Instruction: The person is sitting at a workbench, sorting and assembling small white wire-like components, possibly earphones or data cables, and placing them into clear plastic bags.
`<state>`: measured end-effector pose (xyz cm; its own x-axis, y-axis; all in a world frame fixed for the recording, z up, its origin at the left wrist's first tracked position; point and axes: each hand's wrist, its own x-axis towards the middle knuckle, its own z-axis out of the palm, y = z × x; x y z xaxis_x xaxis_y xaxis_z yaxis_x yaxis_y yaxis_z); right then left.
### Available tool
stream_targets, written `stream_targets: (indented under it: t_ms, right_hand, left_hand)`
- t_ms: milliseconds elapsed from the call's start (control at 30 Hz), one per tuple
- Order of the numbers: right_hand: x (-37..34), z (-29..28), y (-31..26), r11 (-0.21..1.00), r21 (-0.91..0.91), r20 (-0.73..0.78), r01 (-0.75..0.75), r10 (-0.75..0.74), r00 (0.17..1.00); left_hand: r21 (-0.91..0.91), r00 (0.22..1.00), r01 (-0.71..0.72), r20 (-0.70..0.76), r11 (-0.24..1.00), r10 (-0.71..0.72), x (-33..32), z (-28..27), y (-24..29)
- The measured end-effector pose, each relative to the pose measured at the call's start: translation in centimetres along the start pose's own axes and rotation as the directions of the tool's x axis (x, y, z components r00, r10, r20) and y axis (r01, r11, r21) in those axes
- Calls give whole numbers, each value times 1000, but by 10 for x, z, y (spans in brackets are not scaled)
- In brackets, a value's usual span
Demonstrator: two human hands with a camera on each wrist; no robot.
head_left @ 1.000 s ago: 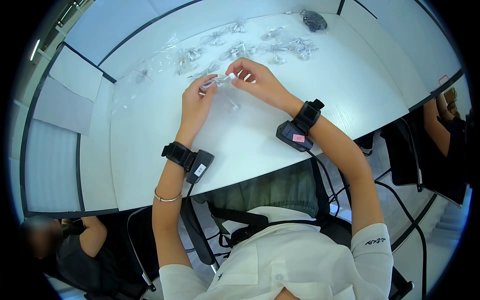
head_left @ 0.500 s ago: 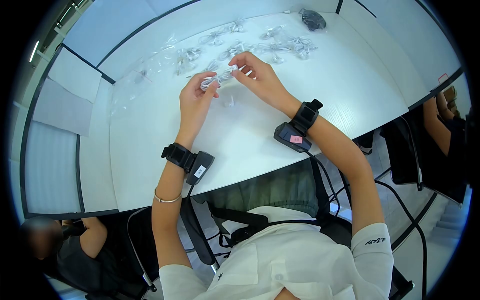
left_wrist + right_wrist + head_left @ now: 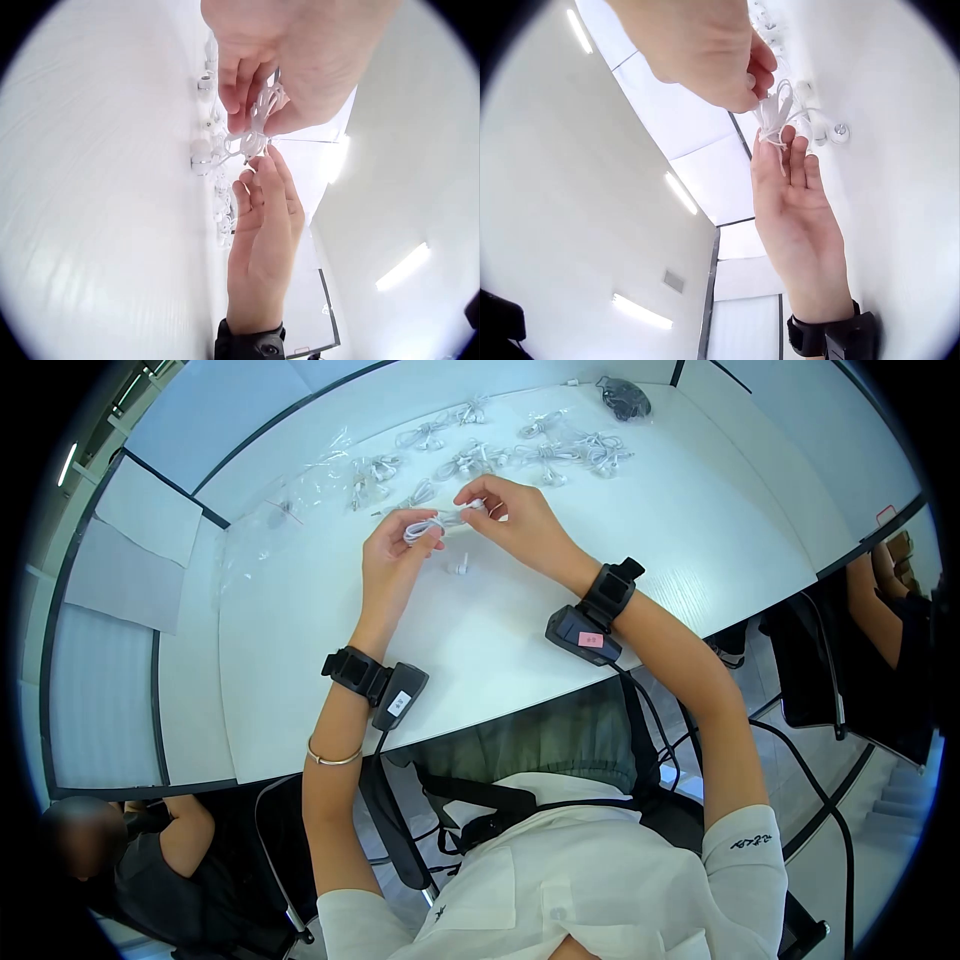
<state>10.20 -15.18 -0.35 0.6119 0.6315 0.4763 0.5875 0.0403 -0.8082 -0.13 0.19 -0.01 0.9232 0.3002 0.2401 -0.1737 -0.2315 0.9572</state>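
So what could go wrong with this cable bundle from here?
The loops of the white cable bundle, held between the left hand and right hand, might tangle if pulled. The loose white end dangling below could knock the table. Other bundles lie just beyond the hands and may snag it.

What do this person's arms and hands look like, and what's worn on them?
The left hand and right hand are ungloved. Short white fabric sleeves cover the upper arms, the right one bearing dark script. Each wrist has a black strap with a boxy black device and black cable; labels are white left, pink right. A slim metallic bangle rings the left forearm.
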Motion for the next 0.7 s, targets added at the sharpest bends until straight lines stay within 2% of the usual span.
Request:
stream_targets:
  t_ms: [233, 433, 533, 700]
  right_hand:
    - [0, 0, -1, 995, -52, 6, 87, -87, 996]
    - [-5, 2, -9, 956, -209, 25, 204, -203, 979]
    - [-6, 2, -10, 965, -188, 48, 183, -177, 983]
    - [-5, 3, -14, 984, -101, -6, 144, -146, 989]
  left_hand:
    - [-20, 1000, -1, 27, 1000, 1, 0, 0, -1]
    - [-91, 997, 20, 76, 996, -13, -1, 3, 1]
    - [-95, 995, 54, 87, 994, -46, -1, 2, 2]
    - [-118, 991, 105, 95, 987, -94, -1, 3, 4]
